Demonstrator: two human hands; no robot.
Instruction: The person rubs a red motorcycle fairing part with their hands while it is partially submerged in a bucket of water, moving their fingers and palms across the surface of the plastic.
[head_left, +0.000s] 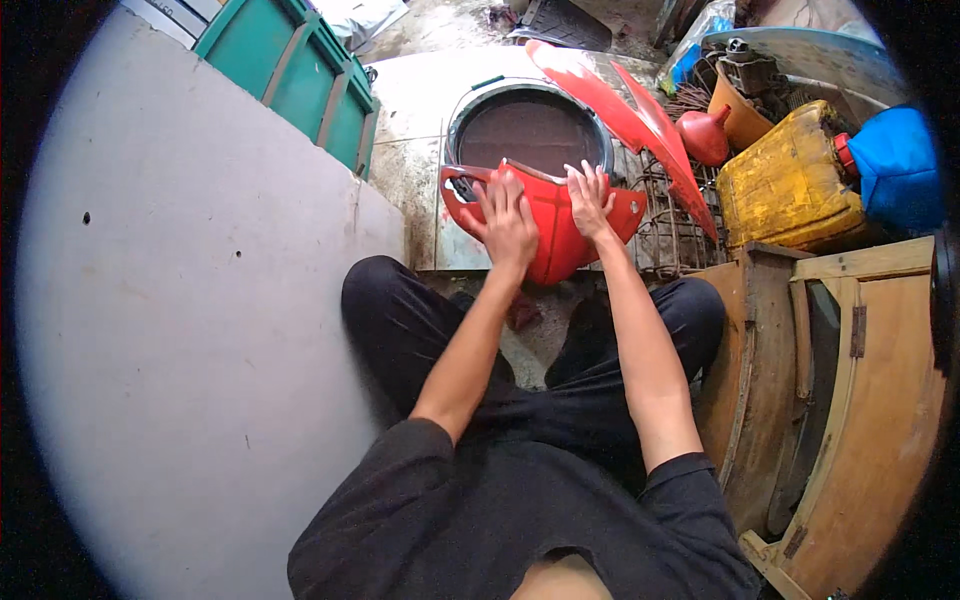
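Note:
A red plastic panel (560,225), which looks like a motorcycle fairing, leans over the near rim of a round bucket (452,135) of dark brown liquid. Its pointed end hangs towards my knees. My left hand (507,228) lies on the panel's left part with fingers spread, slightly blurred. On the right part rests my right hand (589,203), its fingers stretched towards the panel's far edge. How hard either palm presses cannot be seen. Long red panels (655,135) lie just right of the bucket.
A pale wall (200,280) rises close on my left, with a green panelled piece (290,85) beyond it. To the right are a red funnel (705,135), a yellow jerrycan (790,185), a blue bag (900,170), a wire rack (668,225) and a wooden cabinet (870,390).

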